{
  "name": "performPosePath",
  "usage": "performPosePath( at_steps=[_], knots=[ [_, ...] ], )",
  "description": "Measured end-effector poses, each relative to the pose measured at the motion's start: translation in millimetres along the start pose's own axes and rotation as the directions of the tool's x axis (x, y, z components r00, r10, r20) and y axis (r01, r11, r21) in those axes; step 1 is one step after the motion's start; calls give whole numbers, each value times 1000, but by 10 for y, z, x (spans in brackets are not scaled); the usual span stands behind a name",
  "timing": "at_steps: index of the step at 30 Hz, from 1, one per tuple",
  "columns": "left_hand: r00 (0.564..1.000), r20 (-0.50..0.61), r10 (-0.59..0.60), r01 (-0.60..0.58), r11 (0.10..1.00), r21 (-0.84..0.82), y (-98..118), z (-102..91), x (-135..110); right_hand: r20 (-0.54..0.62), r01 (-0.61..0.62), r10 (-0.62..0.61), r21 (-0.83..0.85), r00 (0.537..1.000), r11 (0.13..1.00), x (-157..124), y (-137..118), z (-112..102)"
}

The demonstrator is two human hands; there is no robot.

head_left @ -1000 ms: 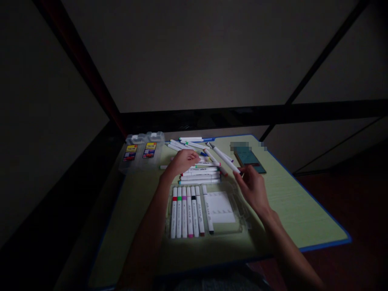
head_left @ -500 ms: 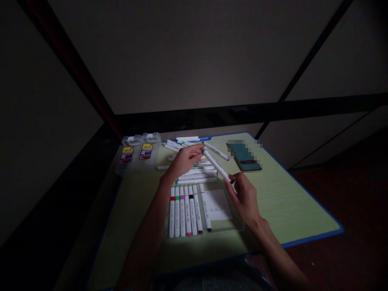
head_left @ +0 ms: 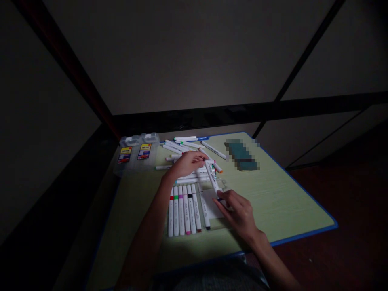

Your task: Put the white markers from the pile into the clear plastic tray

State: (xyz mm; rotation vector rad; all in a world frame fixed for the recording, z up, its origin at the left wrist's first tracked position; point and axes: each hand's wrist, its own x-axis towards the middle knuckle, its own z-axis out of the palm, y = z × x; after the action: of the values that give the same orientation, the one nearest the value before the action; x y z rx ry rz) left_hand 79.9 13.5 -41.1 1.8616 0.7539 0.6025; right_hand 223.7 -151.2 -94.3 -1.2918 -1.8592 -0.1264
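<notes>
A white marker (head_left: 211,174) slants between my two hands above the open clear tray. My right hand (head_left: 238,208) pinches its lower end, where a dark blue cap partly shows. At its upper end my left hand (head_left: 190,163) is closed, fingertips on the tip. Below lies the clear plastic tray (head_left: 232,228), with a row of white markers (head_left: 184,214) on its left side. A single dark-ended marker (head_left: 205,212) lies apart from that row, beside a white card (head_left: 214,207). Loose markers (head_left: 195,177) are piled behind the tray, partly hidden by my left hand.
A clear plastic case (head_left: 136,161) with two coloured labels stands at the table's back left. A teal phone-like object (head_left: 242,154), partly pixelated, lies at the back right. The pale green table (head_left: 291,202) has a blue edge, and a wall (head_left: 194,60) rises behind it.
My right hand has moved down and left, bringing the marker lower and steeper over the tray. My left hand has dropped slightly. An orange-ended marker in the pile now shows.
</notes>
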Motion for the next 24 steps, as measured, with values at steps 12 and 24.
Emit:
performPosePath(
  at_steps=[12,24],
  knots=[
    [916,368,-159,149,987,54,-54,24,-72,81,123,-120,-37,989,992,-179,-132,-112],
    [849,463,-254,257,965,58,-155,57,-59,178,115,-108,-26,978,993,-300,-253,-62]
  ],
)
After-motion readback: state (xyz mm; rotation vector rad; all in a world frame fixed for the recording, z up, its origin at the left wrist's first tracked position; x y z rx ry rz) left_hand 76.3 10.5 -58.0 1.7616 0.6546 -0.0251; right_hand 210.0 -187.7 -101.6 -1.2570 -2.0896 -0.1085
